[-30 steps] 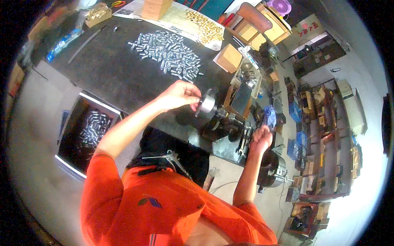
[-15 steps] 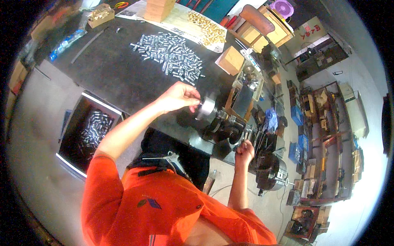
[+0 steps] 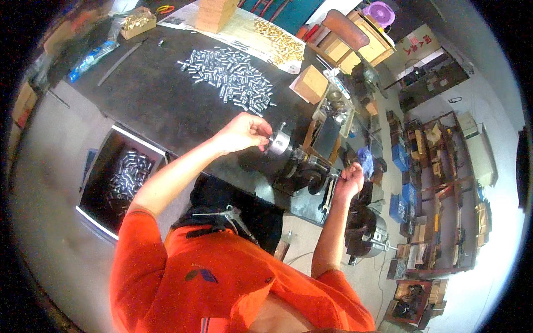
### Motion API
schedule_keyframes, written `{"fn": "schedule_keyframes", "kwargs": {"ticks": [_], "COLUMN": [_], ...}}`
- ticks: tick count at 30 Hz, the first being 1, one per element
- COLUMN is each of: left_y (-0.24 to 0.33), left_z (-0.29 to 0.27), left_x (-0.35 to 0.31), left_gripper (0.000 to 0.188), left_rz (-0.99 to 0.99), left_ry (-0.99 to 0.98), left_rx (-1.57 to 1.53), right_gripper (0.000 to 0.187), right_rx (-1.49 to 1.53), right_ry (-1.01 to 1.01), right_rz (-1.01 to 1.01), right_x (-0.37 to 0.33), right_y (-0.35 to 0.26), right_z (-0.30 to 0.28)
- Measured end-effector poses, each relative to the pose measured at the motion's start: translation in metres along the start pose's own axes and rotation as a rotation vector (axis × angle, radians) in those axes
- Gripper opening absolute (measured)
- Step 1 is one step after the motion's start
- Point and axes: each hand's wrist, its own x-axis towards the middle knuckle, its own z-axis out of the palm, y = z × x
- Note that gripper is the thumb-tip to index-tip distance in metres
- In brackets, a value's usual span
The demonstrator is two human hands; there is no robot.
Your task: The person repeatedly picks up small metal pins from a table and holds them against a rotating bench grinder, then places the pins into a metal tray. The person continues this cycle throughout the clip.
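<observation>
My left hand [image 3: 248,133] is closed in a pinch at the front face of a round silver chuck [image 3: 280,142]. Whatever its fingertips grip there is too small to make out. The chuck belongs to a small bench machine [image 3: 302,172] with dark wheels. On the machine's far right side my right hand [image 3: 351,178] is curled closed, raised near a blue cloth [image 3: 365,161]; anything inside the fingers is hidden. Beyond my left hand a wide pile of small silver metal cylinders [image 3: 227,77] lies on the dark bench [image 3: 150,83].
Left of me a bin [image 3: 99,183] holds more silver cylinders [image 3: 132,172]. Brass-coloured parts [image 3: 280,41] lie on newspaper [image 3: 244,36] near wooden blocks [image 3: 311,83]. A spanner [image 3: 327,194] sits at the bench edge. An air gun [image 3: 236,216] rests at my waist. Shelves [image 3: 438,194] stand right.
My right hand has moved up and to the right, away from the machine's near end, uncovering the spanner. My left hand stays at the chuck, which has turned to show a protruding pin on top.
</observation>
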Motion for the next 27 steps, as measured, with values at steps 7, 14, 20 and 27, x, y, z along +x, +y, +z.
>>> {"fn": "schedule_keyframes", "kwargs": {"ticks": [7, 14, 20, 27], "left_y": [0.002, -0.001, 0.004, 0.009], "left_z": [0.000, 0.006, 0.012, 0.016], "left_x": [-0.002, -0.001, 0.005, -0.001], "left_gripper": [0.011, 0.020, 0.024, 0.022], "left_rz": [-0.060, -0.079, -0.098, -0.121], "left_ry": [0.010, 0.081, 0.099, 0.137], "left_rx": [0.071, 0.220, 0.201, 0.075], "right_gripper": [0.012, 0.016, 0.011, 0.012], "right_rx": [0.048, -0.089, -0.581, -0.051], "right_ry": [0.024, 0.096, 0.157, -0.024], "right_rz": [0.004, 0.266, 0.059, -0.039], "right_x": [-0.039, -0.066, 0.045, -0.018], "right_y": [-0.026, 0.025, 0.090, -0.019], "right_z": [-0.005, -0.069, -0.077, 0.008]}}
